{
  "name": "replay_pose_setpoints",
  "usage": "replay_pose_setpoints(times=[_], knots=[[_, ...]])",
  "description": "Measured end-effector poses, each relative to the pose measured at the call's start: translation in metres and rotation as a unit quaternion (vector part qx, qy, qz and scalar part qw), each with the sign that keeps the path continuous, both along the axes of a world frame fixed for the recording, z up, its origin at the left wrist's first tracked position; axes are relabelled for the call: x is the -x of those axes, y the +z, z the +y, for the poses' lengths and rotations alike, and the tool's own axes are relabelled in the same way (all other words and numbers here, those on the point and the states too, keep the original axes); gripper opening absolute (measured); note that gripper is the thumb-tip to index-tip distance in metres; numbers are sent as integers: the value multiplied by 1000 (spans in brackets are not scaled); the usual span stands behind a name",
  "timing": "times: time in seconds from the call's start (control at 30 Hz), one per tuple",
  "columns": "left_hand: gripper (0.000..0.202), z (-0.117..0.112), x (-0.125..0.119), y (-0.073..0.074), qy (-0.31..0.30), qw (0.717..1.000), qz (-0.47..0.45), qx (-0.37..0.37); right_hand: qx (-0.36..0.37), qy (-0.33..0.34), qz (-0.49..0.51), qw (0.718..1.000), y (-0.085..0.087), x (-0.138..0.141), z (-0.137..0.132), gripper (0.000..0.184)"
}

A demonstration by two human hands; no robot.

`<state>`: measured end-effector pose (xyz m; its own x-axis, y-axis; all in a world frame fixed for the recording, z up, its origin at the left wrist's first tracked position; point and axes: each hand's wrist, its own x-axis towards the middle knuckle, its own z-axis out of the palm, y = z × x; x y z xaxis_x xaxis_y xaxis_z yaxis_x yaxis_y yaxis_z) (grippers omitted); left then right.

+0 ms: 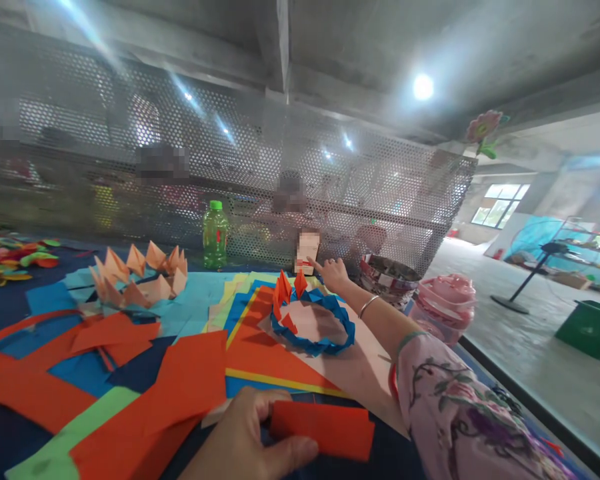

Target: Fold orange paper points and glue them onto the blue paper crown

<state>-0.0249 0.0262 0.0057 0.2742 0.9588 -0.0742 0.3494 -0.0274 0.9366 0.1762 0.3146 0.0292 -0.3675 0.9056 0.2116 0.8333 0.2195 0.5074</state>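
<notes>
Near the front edge, my left hand (263, 427) pinches a folded strip of orange paper (325, 430) between thumb and fingers. My right hand (333, 275) reaches far forward with its index finger stretched out to the screen of an upright phone (307, 250); it holds nothing. Below that hand lies a ring of folded blue paper (337, 340), with several pointed orange pieces (283, 297) along its left side. The ring rests on a stack of coloured paper sheets (260, 333). Whether the fingertip presses the screen, I cannot tell.
A peach folded-paper ring (143, 277) stands at the left, behind loose orange sheets (190, 373). A green bottle (215, 237) stands by the perforated metal panel (250, 167). A woven basket (390, 273) and a pink lidded container (447, 303) are at the right edge.
</notes>
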Motion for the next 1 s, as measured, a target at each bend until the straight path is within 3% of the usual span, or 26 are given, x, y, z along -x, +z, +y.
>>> replay_pose_setpoints(times=[0.07,0.17,0.23,0.4,0.47,0.57,0.77,0.9,0.93,1.0], knots=[[27,1,0,-1,-2,1000,-4,-1,1,-6,9,1000,2,3,0,39],[27,1,-1,-1,0,1000,-13,0,-2,-23,32,999,12,5,0,67],[27,0,-2,1,1,1000,-16,7,-8,-35,51,998,21,6,-4,76],[28,-3,-6,10,-10,999,-36,32,-13,-27,92,995,37,5,-30,52],[30,-2,-6,12,-21,997,-62,39,0,-25,106,994,41,2,-48,39],[35,0,-5,14,0,997,-68,32,45,-21,132,990,48,-5,-84,34],[33,4,-1,19,23,994,-93,42,142,40,257,955,57,-17,-185,26],[32,7,1,24,28,992,-121,27,181,81,397,896,42,-14,-243,63],[33,7,2,25,32,991,-127,25,198,90,527,821,35,-11,-253,69],[34,7,3,26,39,991,-128,18,260,114,684,672,21,-5,-269,71]])
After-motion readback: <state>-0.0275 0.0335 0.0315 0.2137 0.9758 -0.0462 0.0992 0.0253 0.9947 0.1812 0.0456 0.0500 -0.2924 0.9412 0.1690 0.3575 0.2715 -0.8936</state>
